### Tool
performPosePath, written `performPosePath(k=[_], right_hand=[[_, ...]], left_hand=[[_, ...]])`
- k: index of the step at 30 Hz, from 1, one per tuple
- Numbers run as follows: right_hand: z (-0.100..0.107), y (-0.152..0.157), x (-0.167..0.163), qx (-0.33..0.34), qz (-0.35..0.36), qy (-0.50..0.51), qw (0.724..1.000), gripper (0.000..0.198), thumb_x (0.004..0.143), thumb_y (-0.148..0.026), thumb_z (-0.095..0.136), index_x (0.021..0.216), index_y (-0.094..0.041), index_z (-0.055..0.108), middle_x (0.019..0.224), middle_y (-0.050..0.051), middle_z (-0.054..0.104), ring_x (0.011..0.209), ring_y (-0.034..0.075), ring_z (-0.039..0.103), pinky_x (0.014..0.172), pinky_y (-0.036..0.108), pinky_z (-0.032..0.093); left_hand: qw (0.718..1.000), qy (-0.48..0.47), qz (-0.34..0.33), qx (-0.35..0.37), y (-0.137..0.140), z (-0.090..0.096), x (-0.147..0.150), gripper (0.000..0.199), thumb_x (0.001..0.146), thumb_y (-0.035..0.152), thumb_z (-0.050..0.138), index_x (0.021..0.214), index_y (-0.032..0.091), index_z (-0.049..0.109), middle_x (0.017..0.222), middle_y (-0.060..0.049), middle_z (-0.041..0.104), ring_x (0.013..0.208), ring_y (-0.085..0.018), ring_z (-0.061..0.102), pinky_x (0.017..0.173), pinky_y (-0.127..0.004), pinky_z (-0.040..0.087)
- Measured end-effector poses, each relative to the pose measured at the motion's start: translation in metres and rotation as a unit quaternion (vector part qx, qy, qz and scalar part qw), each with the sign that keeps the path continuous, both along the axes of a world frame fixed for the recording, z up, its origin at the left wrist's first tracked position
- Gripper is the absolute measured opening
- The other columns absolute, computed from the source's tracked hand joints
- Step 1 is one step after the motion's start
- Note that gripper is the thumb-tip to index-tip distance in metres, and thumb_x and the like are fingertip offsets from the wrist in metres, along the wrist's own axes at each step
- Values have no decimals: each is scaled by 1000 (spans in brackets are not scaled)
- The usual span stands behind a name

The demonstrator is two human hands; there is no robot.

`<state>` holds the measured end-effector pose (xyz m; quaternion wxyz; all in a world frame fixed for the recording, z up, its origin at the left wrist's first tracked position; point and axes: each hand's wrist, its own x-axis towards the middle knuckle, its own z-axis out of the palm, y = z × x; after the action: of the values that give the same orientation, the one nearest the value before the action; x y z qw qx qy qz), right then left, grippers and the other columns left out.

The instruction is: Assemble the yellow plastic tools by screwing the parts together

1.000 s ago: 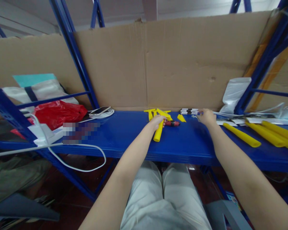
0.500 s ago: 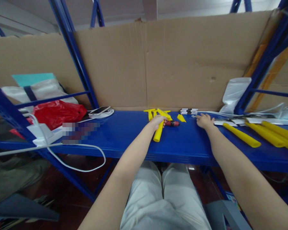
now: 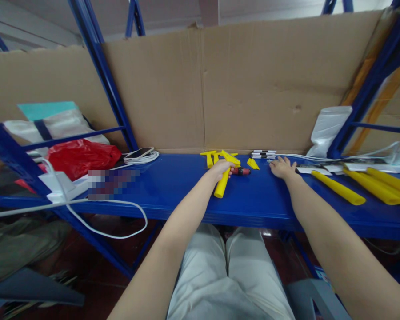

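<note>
The person's left hand (image 3: 222,168) is closed around a yellow handled piece (image 3: 222,186) near the middle of the blue desk (image 3: 183,186); its round butt end points toward the near edge, and its flat head shows beyond the fingers on the far side. A red-and-black tool handle (image 3: 242,171) lies just to the right of this hand.

The right hand (image 3: 282,168) is palm down on the desk, farther right, its fingers loosely spread; whether anything small is under the fingertips cannot be told. Tiny clear bits (image 3: 269,162) lie just left of it, and a stack of white-and-black packets (image 3: 264,154) sits on the far side.

Yellow T-shaped pieces (image 3: 209,160) lie beyond the left hand, and a small yellow piece (image 3: 253,164) lies between the two hands. On the right, a single yellow tube (image 3: 338,188) lies slantwise, with more yellow tubes (image 3: 375,186) grouped farther right. A white pouch (image 3: 330,130) leans upright at the far right. On the left, a phone (image 3: 139,154) rests on a coiled white cable (image 3: 150,158), near a red plastic bag (image 3: 82,160).
</note>
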<state>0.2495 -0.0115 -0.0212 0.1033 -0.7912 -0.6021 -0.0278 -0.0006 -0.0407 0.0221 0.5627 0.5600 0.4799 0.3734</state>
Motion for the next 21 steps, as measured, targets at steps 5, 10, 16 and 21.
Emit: performPosePath(k=[5,10,16,21], right_hand=[[-1,2,1,1,2,-1,1000,54,93,-37,19,137,-23,47,153,9,28,142,32,17,106,66,14],[2,0,-3,23,17,-11,1000,49,92,-32,27,130,-20,54,147,13,38,139,33,23,106,66,16],[7,-1,-6,53,22,-13,998,34,86,-33,45,108,-19,67,130,15,52,127,34,39,103,58,29],[12,0,-6,48,2,31,998,25,81,-30,53,96,-21,71,116,14,58,116,33,47,92,50,43]], left_hand=[[1000,2,-3,2,0,0,0,10,81,5,51,76,15,51,45,6,45,36,-5,38,40,-17,31],[1000,14,-8,2,-2,2,1,14,83,4,48,74,15,49,45,6,44,37,-5,38,42,-17,32],[1000,20,-11,8,-2,2,1,10,82,5,49,79,15,52,46,6,44,38,-5,38,44,-19,33],[999,28,-12,22,-5,1,3,9,81,7,50,84,15,53,49,6,45,40,-6,40,44,-19,34]])
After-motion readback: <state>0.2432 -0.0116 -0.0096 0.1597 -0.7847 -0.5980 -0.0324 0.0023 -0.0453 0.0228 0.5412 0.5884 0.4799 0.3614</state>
